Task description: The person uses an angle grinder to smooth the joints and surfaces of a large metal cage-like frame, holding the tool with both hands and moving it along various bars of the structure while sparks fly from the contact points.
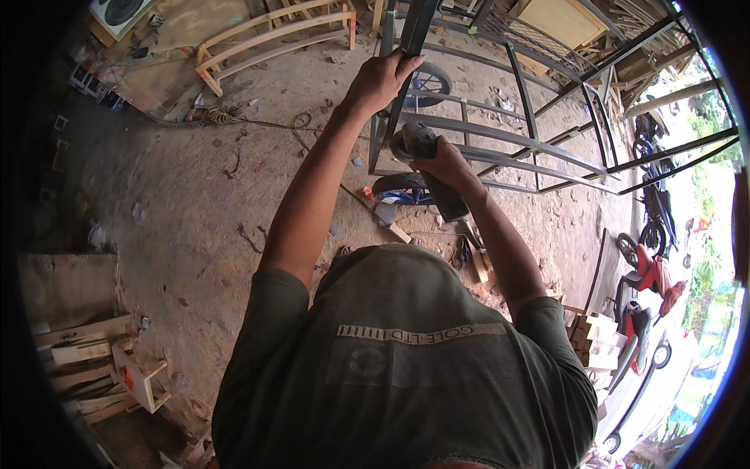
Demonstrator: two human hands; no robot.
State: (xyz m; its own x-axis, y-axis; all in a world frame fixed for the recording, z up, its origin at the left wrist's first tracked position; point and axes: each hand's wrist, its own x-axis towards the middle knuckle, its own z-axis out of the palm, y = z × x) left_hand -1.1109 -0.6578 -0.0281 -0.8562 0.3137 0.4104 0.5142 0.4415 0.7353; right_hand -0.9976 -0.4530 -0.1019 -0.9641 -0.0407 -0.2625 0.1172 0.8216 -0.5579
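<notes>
My left hand (pixel 376 82) is wrapped round an upright bar of a large dark metal frame (pixel 416 31), near the frame's left corner. Just below and to the right, my right hand (pixel 451 168) grips a dark angle grinder (pixel 447 202) by its body. The grinder's head is close to the frame's lower left bars; whether its disc touches the metal cannot be made out. Behind the frame's bars shows a small black-tyred wheel (pixel 431 82), and beneath the grinder lies another wheel (pixel 400 187) with blue parts.
A slatted wooden frame (pixel 273 31) rests on the floor at the far left. A cable (pixel 269 123) crosses the dusty floor. Wood pieces lie at lower left, and stacked wooden blocks (pixel 595 344) at right. Beyond stand a red motorbike (pixel 650 270) and a white car (pixel 644 402).
</notes>
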